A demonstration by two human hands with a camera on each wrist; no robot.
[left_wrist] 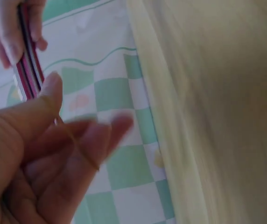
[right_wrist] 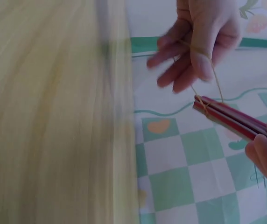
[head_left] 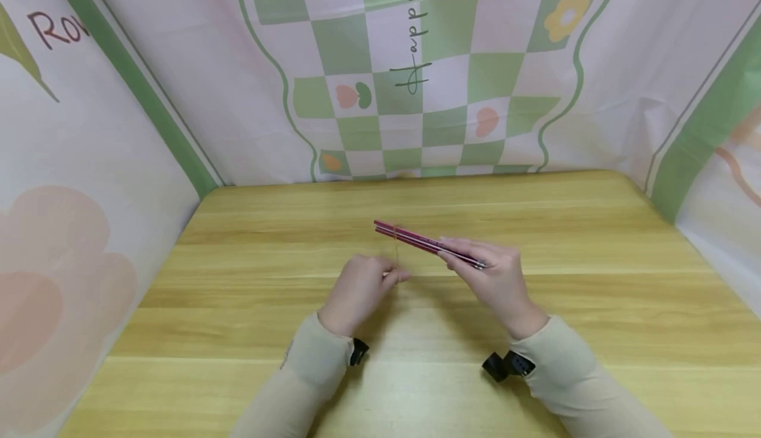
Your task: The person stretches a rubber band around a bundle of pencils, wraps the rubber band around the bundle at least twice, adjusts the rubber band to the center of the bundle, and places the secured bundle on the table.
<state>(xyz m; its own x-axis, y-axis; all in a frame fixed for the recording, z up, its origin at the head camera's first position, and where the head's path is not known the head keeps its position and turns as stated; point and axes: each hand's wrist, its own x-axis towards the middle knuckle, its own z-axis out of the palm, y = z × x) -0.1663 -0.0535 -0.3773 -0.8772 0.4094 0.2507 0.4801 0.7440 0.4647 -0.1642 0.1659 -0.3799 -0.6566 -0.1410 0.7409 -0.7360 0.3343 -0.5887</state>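
A bundle of slim dark red sticks is grasped at one end by the right hand, pinched between thumb and fingers. From this grip the bundle is angled leftward and away from the person, its free end raised above the wooden table. A thin rubber band is wound around the bundle near that free end and drawn out into a loop by the left hand, which is held leftward of the right grip and on the person's side of the free end. The loop is stretched over the left thumb and fingers, which are spread apart rather than clenched.

Edges: the far table edge is met by a printed cloth beyond the grip; wood is seen between the two. Wide margins of tabletop are left to either side of the hands, and a gap is seen between the hands, below the bundle.

Count: hands, two; bundle, one; rubber band, one; pale sleeves, two; black wrist devices, two, one worn at each cuff. Sticks: more than one is distinguished in the right grip, but the exact number cannot be told, since they are overlapped and partly covered by fingers.
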